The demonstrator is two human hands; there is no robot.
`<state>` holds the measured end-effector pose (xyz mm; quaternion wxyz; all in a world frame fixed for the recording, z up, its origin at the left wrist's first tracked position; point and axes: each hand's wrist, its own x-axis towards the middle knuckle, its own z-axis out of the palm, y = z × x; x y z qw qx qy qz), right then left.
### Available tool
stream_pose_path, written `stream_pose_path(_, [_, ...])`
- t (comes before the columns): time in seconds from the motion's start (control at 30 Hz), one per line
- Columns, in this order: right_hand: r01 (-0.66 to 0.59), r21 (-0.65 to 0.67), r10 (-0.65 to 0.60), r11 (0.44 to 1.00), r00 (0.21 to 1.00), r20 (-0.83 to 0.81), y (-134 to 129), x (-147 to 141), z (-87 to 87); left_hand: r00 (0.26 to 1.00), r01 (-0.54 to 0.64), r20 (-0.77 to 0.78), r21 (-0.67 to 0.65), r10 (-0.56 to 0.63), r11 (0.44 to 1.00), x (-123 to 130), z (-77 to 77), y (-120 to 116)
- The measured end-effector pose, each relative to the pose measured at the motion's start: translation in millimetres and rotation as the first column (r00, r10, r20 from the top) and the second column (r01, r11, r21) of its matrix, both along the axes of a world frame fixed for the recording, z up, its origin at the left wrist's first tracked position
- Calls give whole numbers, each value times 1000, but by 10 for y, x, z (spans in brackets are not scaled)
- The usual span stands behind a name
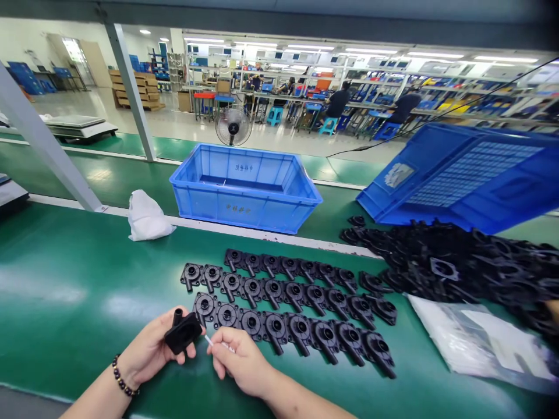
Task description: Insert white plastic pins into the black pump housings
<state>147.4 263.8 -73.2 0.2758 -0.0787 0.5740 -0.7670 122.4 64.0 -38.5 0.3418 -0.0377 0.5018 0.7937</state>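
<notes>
My left hand [152, 346], with a beaded bracelet at the wrist, grips a black plastic pump housing [183, 333] tilted on its side, its short pipe pointing up. Between the thumb and fingers of my right hand [244, 361] is a thin white stick [208, 340]. Its tip is close to the housing's right edge; whether they touch I cannot tell. Just beyond both hands, similar black housings [275, 327] lie in three rows on the green tabletop [87, 279], most with their pipes angled toward me.
At the right is a heap of black parts [419, 256] below a tipped blue crate [437, 169]. Clear plastic bags [480, 337] lie in front of it. A blue bin [244, 206] and a white bag [147, 218] stand farther back. People work at distant benches.
</notes>
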Motion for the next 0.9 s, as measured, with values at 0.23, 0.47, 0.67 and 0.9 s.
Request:
stream_pose_path(0.23, [-39, -9, 39, 999, 999, 18, -24, 9, -12, 990, 127, 55, 41, -129, 991, -42, -64, 5])
stream_pose_path(0.47, [-116, 6, 116, 993, 993, 12, -36, 60, -93, 979, 200, 35, 53, -202, 978, -36, -87, -7])
stream_pose_path(0.67, [-139, -19, 140, 990, 988, 58, -43, 69, -91, 971, 238, 0, 39, -238, 970, -10, -132, -19])
stream_pose_path(0.9, [-124, 2, 124, 992, 988, 97, -53, 67, -99, 965, 249, -65, -86, -255, 965, -29, -147, -14])
